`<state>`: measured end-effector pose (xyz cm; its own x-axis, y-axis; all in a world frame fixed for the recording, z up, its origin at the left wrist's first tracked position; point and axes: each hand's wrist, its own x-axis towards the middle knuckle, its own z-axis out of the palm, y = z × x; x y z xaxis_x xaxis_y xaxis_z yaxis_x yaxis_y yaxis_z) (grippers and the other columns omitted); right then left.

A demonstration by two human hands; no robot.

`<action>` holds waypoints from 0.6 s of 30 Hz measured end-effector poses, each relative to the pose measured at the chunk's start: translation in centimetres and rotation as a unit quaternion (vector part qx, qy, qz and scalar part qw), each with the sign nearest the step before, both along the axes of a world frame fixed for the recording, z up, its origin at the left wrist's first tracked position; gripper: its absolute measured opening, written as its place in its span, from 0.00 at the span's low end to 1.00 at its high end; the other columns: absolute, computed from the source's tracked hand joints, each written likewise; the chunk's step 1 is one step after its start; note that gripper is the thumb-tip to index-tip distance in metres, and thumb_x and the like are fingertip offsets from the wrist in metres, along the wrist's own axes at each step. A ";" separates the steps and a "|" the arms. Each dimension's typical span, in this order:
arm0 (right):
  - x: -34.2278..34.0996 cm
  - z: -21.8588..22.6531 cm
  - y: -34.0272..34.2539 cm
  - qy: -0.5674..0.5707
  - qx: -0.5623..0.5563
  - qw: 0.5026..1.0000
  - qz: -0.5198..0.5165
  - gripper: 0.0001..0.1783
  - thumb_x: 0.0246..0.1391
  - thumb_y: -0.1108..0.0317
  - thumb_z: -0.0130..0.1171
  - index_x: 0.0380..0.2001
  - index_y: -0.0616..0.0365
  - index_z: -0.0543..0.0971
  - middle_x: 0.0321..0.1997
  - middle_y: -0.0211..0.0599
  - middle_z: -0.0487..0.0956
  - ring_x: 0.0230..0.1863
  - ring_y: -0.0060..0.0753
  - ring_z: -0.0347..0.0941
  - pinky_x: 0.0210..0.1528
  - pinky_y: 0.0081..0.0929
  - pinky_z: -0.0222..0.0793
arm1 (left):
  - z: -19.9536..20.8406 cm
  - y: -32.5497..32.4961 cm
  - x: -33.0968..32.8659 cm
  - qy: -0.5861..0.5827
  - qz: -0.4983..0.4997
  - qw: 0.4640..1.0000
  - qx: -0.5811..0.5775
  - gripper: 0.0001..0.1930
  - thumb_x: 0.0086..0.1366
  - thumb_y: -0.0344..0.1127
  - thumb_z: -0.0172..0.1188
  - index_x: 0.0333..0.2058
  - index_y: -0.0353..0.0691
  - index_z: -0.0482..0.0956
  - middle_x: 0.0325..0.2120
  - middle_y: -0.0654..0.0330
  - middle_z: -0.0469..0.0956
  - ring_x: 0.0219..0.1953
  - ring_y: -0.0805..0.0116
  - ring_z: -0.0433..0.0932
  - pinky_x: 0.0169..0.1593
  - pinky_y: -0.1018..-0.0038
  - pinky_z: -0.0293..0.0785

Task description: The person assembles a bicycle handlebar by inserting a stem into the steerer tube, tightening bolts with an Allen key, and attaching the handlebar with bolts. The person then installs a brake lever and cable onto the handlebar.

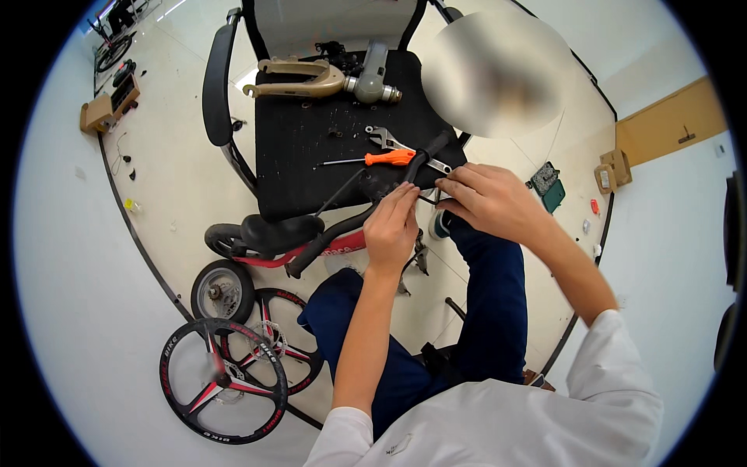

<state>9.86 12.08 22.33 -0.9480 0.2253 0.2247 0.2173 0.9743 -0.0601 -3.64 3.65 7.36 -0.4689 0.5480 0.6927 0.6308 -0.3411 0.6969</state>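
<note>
A small red kick bike (342, 243) stands against the black chair seat (292, 159), its black handlebar (331, 237) turned up beside the seat's front edge. My left hand (391, 229) is closed at the handlebar's middle, fingers pressed together and hiding what lies beneath. Just to its right, my right hand (494, 201) has its fingers bent in a pinch. A thin black rod (428, 200) shows between the two hands; its kind is unclear. On the seat beyond lie an orange-handled screwdriver (389, 158) and an adjustable wrench (387, 140), partly behind the handlebar grip (437, 145).
A beige fork (303, 79) with a grey metal part (373, 74) rests at the seat's back. Spoked wheels (223, 381) and a small tyre (222, 292) lean at lower left. A cardboard box (615, 167) sits by the right wall. A round blur covers the upper right.
</note>
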 end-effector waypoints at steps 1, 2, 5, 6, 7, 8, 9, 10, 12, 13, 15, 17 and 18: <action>-0.1 0.7 0.3 -0.030 0.029 0.999 0.028 0.17 0.47 0.66 0.70 0.39 0.60 0.79 0.35 0.34 0.77 0.35 0.36 0.76 0.36 0.31 0.76 | 0.0 0.0 0.3 0.005 0.000 1.000 0.000 0.13 0.53 0.16 0.65 0.38 0.33 0.83 0.38 0.53 0.84 0.42 0.57 0.85 0.45 0.69 0.83; -0.3 1.0 0.6 -0.060 0.058 0.995 0.056 0.16 0.46 0.65 0.70 0.38 0.60 0.79 0.33 0.33 0.76 0.34 0.34 0.76 0.35 0.31 0.75 | -0.1 -0.1 0.4 0.009 0.001 1.000 -0.001 0.14 0.52 0.16 0.65 0.38 0.33 0.83 0.38 0.53 0.84 0.42 0.57 0.85 0.45 0.69 0.83; 0.1 0.2 1.8 -0.105 0.120 0.981 0.110 0.08 0.54 0.66 0.61 0.34 0.59 0.79 0.28 0.29 0.74 0.32 0.29 0.75 0.29 0.28 0.74 | 0.0 0.1 0.5 0.024 0.010 1.000 -0.007 0.12 0.54 0.16 0.64 0.38 0.32 0.83 0.37 0.53 0.84 0.41 0.57 0.85 0.44 0.69 0.83; 0.1 0.1 2.1 -0.118 0.134 0.976 0.124 0.07 0.55 0.67 0.60 0.33 0.59 0.79 0.27 0.29 0.74 0.32 0.28 0.76 0.28 0.28 0.74 | 0.2 0.5 0.2 0.031 0.015 0.999 -0.001 0.11 0.55 0.16 0.64 0.38 0.32 0.83 0.37 0.52 0.85 0.41 0.57 0.86 0.43 0.70 0.83; 0.0 -0.2 2.2 -0.095 0.114 0.982 0.119 0.06 0.55 0.68 0.61 0.30 0.59 0.78 0.25 0.32 0.76 0.27 0.33 0.76 0.24 0.30 0.73 | 0.1 0.7 0.2 0.027 0.015 1.000 0.000 0.12 0.55 0.16 0.63 0.39 0.32 0.83 0.37 0.53 0.85 0.41 0.57 0.85 0.43 0.69 0.83; 0.0 -0.4 1.9 -0.076 0.060 0.993 0.074 0.06 0.55 0.69 0.61 0.28 0.60 0.78 0.23 0.34 0.76 0.25 0.36 0.76 0.24 0.31 0.72 | 0.0 0.7 0.2 0.029 0.011 1.000 -0.006 0.12 0.55 0.16 0.63 0.39 0.32 0.83 0.38 0.53 0.84 0.42 0.57 0.85 0.44 0.69 0.82; -0.1 -0.4 1.5 -0.057 0.008 0.998 0.027 0.07 0.55 0.69 0.61 0.26 0.60 0.78 0.22 0.36 0.76 0.24 0.38 0.75 0.24 0.32 0.72 | 0.2 0.9 0.2 0.031 0.007 0.999 -0.008 0.13 0.54 0.16 0.62 0.40 0.32 0.83 0.39 0.53 0.84 0.44 0.57 0.85 0.46 0.68 0.82; 0.0 -0.8 0.7 -0.038 -0.047 0.998 -0.022 0.08 0.56 0.70 0.61 0.24 0.61 0.77 0.20 0.38 0.76 0.22 0.41 0.75 0.24 0.33 0.72 | 0.1 0.8 0.3 0.032 0.000 0.999 -0.013 0.14 0.54 0.16 0.61 0.40 0.31 0.83 0.39 0.53 0.84 0.45 0.58 0.84 0.47 0.68 0.82; 0.7 -2.8 -1.1 0.075 -0.189 0.965 -0.163 0.15 0.59 0.68 0.58 0.20 0.65 0.76 0.14 0.40 0.75 0.13 0.41 0.70 0.19 0.32 0.66 | 0.2 0.7 0.9 0.045 -0.007 0.999 -0.022 0.14 0.54 0.17 0.61 0.40 0.32 0.83 0.41 0.52 0.84 0.45 0.58 0.84 0.47 0.68 0.82; 0.8 -3.4 -2.1 0.103 -0.329 0.901 -0.262 0.17 0.61 0.66 0.57 0.20 0.64 0.76 0.13 0.38 0.74 0.12 0.37 0.69 0.17 0.30 0.64 | 0.2 0.9 1.0 0.054 -0.006 0.998 -0.025 0.14 0.54 0.17 0.61 0.40 0.32 0.83 0.41 0.52 0.83 0.45 0.57 0.84 0.48 0.68 0.82; 0.0 -3.7 -3.9 0.165 -0.562 0.695 -0.417 0.20 0.65 0.62 0.54 0.20 0.63 0.76 0.12 0.34 0.73 0.09 0.23 0.65 0.10 0.21 0.56 | 0.0 0.8 1.3 0.043 0.009 0.999 -0.008 0.14 0.54 0.18 0.62 0.40 0.32 0.83 0.41 0.52 0.83 0.45 0.56 0.84 0.47 0.67 0.82; -0.9 -3.8 -4.6 0.228 -0.674 0.572 -0.409 0.20 0.65 0.61 0.55 0.22 0.64 0.76 0.12 0.34 0.73 0.09 0.22 0.65 0.09 0.21 0.56 | -0.2 0.8 1.5 0.015 0.016 1.000 0.006 0.13 0.53 0.19 0.64 0.39 0.32 0.83 0.39 0.53 0.83 0.43 0.55 0.84 0.46 0.66 0.82; -1.0 -3.8 -4.9 0.258 -0.720 0.502 -0.403 0.20 0.65 0.60 0.55 0.23 0.64 0.76 0.12 0.34 0.73 0.09 0.22 0.65 0.09 0.21 0.56 | -0.2 0.7 1.5 0.011 0.012 1.000 0.004 0.13 0.53 0.19 0.64 0.39 0.32 0.83 0.38 0.53 0.83 0.43 0.55 0.84 0.46 0.66 0.82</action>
<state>8.91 7.16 18.49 -0.3176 0.7697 -0.5537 0.0999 -0.5536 -0.8268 -2.18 4.36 7.19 -0.4660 0.5312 0.7076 0.6546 -0.3311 0.6796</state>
